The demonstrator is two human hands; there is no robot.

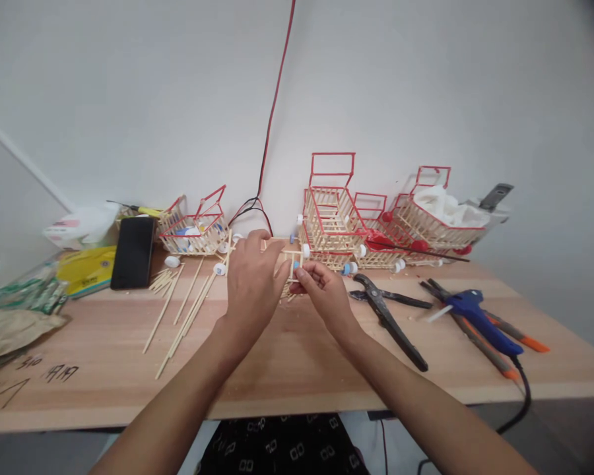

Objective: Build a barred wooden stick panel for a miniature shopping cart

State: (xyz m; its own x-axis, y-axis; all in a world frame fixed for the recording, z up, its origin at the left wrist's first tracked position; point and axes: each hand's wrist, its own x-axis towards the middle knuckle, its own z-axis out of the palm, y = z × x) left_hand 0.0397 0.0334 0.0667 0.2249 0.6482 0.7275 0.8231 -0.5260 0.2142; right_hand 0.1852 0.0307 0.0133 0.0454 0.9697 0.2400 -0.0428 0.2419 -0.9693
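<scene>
A small frame of pale wooden sticks (294, 253) is held just above the middle of the table. My right hand (325, 290) pinches its near right corner between thumb and fingers, by a light blue cap (296, 264). Curled around the left end is my left hand (254, 274), its thumb along the near side; its palm and back hide that part of the frame. A white bottle cap (305, 251) shows at the frame's right side. Below it lie several short stick pieces (289, 295).
Mini shopping carts of sticks with red trim (332, 211) line the wall; another (194, 231) holds caps. Loose sticks (188, 323) and a phone (133, 253) lie left. Black-handled pliers (389, 316), a blue glue gun (480, 320) and orange-grey-handled pliers (490, 353) lie right.
</scene>
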